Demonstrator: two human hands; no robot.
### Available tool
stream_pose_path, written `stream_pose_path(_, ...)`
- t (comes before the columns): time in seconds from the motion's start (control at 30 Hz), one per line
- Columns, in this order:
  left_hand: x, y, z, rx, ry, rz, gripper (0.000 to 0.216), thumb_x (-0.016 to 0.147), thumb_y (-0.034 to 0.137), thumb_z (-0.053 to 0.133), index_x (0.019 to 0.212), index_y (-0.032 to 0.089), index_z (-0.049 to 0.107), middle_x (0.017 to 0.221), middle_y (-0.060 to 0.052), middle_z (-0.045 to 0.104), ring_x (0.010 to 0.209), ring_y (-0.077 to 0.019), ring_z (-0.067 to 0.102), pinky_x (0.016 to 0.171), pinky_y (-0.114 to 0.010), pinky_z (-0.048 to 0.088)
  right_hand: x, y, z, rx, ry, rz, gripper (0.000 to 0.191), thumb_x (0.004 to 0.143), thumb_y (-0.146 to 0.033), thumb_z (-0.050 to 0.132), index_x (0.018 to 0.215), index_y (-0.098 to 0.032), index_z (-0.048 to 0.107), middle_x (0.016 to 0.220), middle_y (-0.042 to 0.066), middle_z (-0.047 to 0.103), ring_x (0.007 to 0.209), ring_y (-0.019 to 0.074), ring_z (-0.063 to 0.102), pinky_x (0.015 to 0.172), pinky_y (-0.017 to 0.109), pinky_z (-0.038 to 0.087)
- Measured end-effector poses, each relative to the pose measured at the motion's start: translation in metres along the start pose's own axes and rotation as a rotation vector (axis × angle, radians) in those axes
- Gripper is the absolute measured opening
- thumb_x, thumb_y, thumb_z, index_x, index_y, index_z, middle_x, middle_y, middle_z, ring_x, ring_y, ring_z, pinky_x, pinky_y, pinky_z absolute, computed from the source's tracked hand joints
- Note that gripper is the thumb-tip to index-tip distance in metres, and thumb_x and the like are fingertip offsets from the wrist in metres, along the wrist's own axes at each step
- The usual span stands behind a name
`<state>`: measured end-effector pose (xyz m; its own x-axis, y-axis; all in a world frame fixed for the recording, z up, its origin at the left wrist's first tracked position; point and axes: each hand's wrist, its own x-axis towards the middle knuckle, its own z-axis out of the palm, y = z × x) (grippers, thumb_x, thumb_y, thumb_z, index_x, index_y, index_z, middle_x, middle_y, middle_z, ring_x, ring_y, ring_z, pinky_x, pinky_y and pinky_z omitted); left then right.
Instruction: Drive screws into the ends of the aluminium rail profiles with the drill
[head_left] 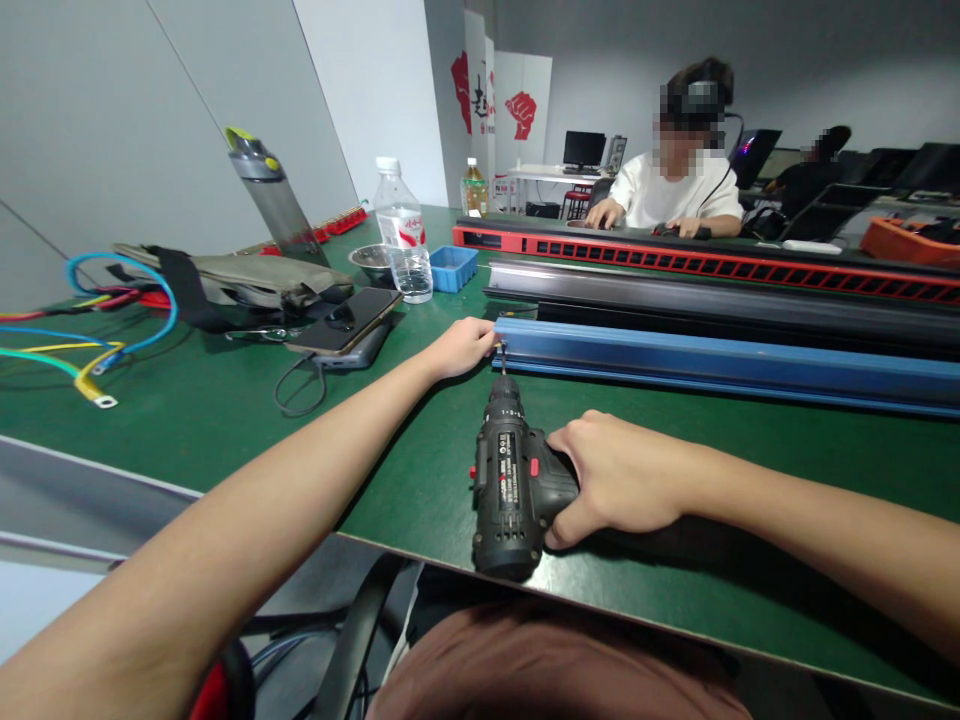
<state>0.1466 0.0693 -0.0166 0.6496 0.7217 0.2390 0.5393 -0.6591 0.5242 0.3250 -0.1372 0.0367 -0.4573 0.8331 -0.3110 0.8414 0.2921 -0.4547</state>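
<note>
If the right hand (611, 472), gripping the drill (504, 490), tilts, the bit (504, 360) could skid into the left hand (466, 348) at the blue rail (712, 361); I can't tell that hand's grip.

Head-worn view, forward-down over green table (420, 480)

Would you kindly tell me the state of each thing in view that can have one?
Blue rail, lying lengthwise on the green table
Drill, pointed at the rail's left end; running or not, cannot tell
Right hand, closed around the drill's handle
Left hand, at the rail's left end, fingers partly hidden
Water bottle, upright, capped
Phone, screen dark
Cable lug, unattached
</note>
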Motion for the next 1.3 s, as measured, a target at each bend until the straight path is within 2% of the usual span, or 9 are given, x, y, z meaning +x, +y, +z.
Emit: stream_pose_path(1.3,-0.0012,-0.0017,-0.0001,0.006,0.012,0.033,0.029,0.083,0.025,0.039,0.055,0.019,0.044,0.055,0.001,0.048,0.058,-0.0136,0.045,0.060,-0.025,0.032,-0.0012,-0.0021,-0.0014,-0.009,-0.002,0.010,0.042,0.059,-0.057,0.078,0.072,-0.019,0.065,0.061,-0.004,0.057,0.053,0.0113,0.047,0.049,0.024,0.035)
